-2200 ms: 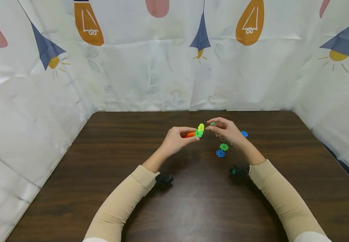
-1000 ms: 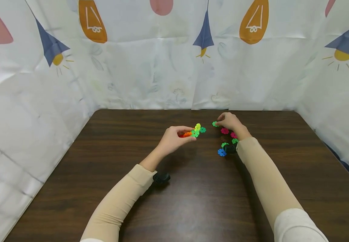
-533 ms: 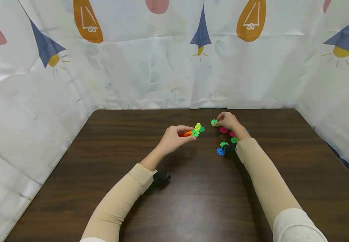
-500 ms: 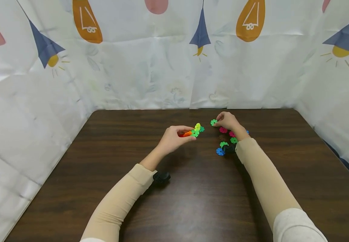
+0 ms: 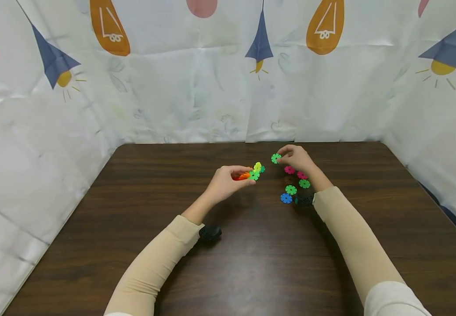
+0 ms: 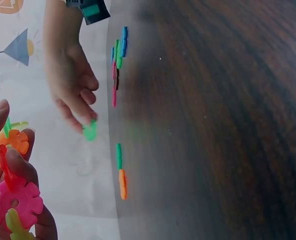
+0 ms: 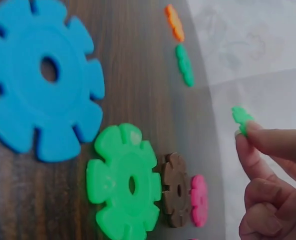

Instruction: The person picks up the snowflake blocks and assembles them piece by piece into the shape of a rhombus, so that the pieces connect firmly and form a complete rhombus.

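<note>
A: What does the left hand [image 5: 228,182] have hold of?

B: A cluster of notched plastic flower discs [image 6: 16,202], slotted into one another; pink, red, orange, yellow and green show. Its thumb and fingers curl round the pieces, parted only as far as the cluster needs

A: And the right hand [image 5: 297,159]?

B: Thumb and fingertips pinch a single green notched disc [image 5: 276,158] by its edge, nearly together, holding it above the far part of the table [image 5: 247,263]. It is near the cluster but apart from it

A: Which discs lie on the table?

B: Nearest the person is a blue disc [image 5: 286,198], with a green disc [image 5: 291,189] just beyond it, then a brown disc [image 5: 289,180] and a pink disc [image 5: 289,170]. A second green disc [image 5: 304,183] and a second pink one [image 5: 302,175] lie to their right. Beyond the left hand, a darker green disc [image 6: 119,156] lies end to end with an orange disc [image 6: 123,184]
</note>
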### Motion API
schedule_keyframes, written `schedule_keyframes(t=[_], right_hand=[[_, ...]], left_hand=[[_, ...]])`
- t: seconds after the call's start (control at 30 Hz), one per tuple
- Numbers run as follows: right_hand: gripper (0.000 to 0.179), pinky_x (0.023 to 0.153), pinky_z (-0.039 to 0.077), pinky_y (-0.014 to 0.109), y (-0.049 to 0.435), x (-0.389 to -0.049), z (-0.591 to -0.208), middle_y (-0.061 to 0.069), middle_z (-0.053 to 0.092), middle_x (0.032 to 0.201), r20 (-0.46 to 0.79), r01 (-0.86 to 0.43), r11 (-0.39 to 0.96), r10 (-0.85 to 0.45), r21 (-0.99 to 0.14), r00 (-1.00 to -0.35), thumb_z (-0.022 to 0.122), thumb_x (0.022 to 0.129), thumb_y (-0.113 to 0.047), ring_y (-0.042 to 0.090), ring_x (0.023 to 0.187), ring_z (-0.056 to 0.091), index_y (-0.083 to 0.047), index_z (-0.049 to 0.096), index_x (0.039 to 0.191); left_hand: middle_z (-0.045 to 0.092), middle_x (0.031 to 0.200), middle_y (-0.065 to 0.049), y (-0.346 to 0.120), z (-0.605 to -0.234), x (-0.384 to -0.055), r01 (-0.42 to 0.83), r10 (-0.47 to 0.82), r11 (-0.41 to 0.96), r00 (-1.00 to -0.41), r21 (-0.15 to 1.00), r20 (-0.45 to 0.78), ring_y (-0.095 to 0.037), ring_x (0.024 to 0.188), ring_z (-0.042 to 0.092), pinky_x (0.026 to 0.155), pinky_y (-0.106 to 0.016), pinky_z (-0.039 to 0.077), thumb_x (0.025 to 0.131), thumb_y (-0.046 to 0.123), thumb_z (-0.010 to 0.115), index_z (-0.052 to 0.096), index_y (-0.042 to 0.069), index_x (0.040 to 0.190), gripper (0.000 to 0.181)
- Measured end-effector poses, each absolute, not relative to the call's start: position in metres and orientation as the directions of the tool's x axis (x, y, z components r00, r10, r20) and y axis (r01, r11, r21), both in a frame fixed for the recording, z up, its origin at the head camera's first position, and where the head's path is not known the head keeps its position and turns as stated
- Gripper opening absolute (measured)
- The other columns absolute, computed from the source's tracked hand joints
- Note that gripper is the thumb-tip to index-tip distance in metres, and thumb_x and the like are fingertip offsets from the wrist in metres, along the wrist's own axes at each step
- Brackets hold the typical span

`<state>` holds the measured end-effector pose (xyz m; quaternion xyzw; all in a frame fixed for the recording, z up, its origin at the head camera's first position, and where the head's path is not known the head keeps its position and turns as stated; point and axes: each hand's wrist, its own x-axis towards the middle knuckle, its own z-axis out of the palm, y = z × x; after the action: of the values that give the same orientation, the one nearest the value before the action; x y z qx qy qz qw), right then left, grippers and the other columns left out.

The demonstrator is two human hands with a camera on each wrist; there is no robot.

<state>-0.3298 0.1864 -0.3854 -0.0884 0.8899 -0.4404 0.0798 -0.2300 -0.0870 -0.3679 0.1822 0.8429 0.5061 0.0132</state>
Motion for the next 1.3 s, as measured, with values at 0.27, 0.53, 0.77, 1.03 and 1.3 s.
schedule_keyframes(t=[0.27,0.53,0.77,1.03,1.3], right_hand=[[0.034,0.093,0.049,0.053,0.188,-0.320,-0.377,0.029,0.068,0.114,-0.017,-0.122,0.548,-0.242,-0.828,-0.970,0.067,0.100,-0.017,0.043,0.111,0.063,-0.001,0.063,0.130],[0.037,0.096,0.049,0.055,0.185,-0.307,-0.368,0.028,0.069,0.115,0.006,-0.143,0.490,-0.270,-0.860,-0.963,0.070,0.100,-0.020,0.041,0.109,0.064,0.000,0.063,0.130],[0.039,0.098,0.047,0.057,0.178,-0.294,-0.358,0.022,0.071,0.110,0.022,-0.149,0.437,-0.281,-0.887,-0.959,0.072,0.098,-0.023,0.041,0.110,0.063,-0.002,0.064,0.130],[0.035,0.079,0.049,0.044,0.172,-0.282,-0.349,0.003,0.074,0.095,0.066,-0.203,0.420,-0.317,-0.885,-0.946,0.072,0.098,-0.018,0.025,0.092,0.062,0.000,0.065,0.127],[0.035,0.098,0.043,0.056,0.170,-0.273,-0.349,0.001,0.072,0.093,0.052,-0.176,0.355,-0.333,-0.918,-0.941,0.070,0.099,-0.017,0.045,0.113,0.056,0.001,0.064,0.129]], left_hand=[[0.074,0.116,-0.006,-0.087,-0.369,-0.230,0.301,0.319,0.426,-0.932,0.853,0.170,-0.020,0.101,0.069,0.086,-0.034,0.057,0.088,0.025,0.084,0.075,0.009,0.124,0.041],[0.074,0.116,-0.005,-0.088,-0.373,-0.231,0.301,0.323,0.419,-0.931,0.856,0.169,-0.019,0.100,0.069,0.085,-0.034,0.057,0.087,0.025,0.085,0.075,0.010,0.124,0.041],[0.074,0.116,-0.006,-0.088,-0.371,-0.231,0.302,0.324,0.424,-0.931,0.854,0.168,-0.020,0.101,0.069,0.086,-0.035,0.056,0.088,0.025,0.085,0.075,0.010,0.124,0.041],[0.073,0.118,-0.007,-0.086,-0.369,-0.231,0.302,0.324,0.427,-0.931,0.852,0.167,-0.020,0.102,0.069,0.086,-0.035,0.056,0.089,0.023,0.084,0.075,0.008,0.123,0.039],[0.074,0.116,-0.007,-0.084,-0.369,-0.229,0.319,0.343,0.450,-0.924,0.834,0.168,-0.020,0.097,0.069,0.083,-0.033,0.057,0.088,0.022,0.084,0.075,0.007,0.123,0.039]])
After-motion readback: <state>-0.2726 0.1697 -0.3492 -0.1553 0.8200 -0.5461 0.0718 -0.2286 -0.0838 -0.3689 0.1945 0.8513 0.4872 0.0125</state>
